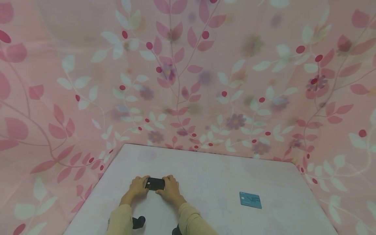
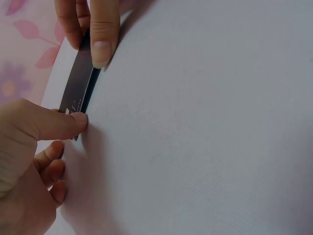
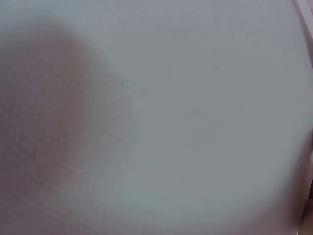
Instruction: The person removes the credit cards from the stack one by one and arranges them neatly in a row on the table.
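Both hands hold a black card (image 1: 155, 184) by its two ends, left of the middle of the white table (image 1: 205, 182). My left hand (image 1: 137, 188) pinches the left end, thumb on the near side. At the opposite end, my right hand (image 1: 171, 188) grips it between thumb and fingers. In the left wrist view the black card (image 2: 77, 83) is tilted and bears pale lettering. A dark teal strip runs along its lower edge; I cannot tell whether that is a second layer. The right wrist view has mostly tabletop, with a blurred dark shape at left.
A blue card (image 1: 250, 200) with a chip lies flat on the table, well to the right of the hands. Pink floral cloth (image 1: 188, 81) rises behind and beside the table. Black wrist-worn pieces (image 1: 139, 222) show near the sleeves.
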### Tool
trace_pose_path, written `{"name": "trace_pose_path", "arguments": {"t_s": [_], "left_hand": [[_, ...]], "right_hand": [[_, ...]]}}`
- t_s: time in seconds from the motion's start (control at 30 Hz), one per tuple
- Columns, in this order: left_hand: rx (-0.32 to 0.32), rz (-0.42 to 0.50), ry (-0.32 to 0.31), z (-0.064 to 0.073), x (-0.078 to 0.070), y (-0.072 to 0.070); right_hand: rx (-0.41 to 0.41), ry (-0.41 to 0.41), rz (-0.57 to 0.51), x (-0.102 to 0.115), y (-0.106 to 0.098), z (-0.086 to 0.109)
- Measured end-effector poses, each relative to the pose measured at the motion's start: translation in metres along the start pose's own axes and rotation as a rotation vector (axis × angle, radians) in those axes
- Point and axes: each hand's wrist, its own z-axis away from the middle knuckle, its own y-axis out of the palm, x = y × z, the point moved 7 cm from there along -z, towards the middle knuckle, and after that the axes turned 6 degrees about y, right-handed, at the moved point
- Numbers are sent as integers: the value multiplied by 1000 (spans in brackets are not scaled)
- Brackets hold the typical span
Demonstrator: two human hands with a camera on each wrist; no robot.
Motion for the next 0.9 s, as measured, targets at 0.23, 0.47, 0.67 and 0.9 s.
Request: {"name": "trace_pose_path", "arguments": {"t_s": [0.23,0.47,0.67,0.9], "left_hand": [[9,23,-2,-2,1,-1],[8,26,-16,-2,3,-1],[0,13,-1,-1,3,0],[-4,2,8,-1,3,0]], "right_hand": [[-5,15,-45,-1,1,-1],[3,19,-60,-1,2,-2],[-7,19,-73,-4,1,1],[-51,-6,-60,-6,2,4]]}}
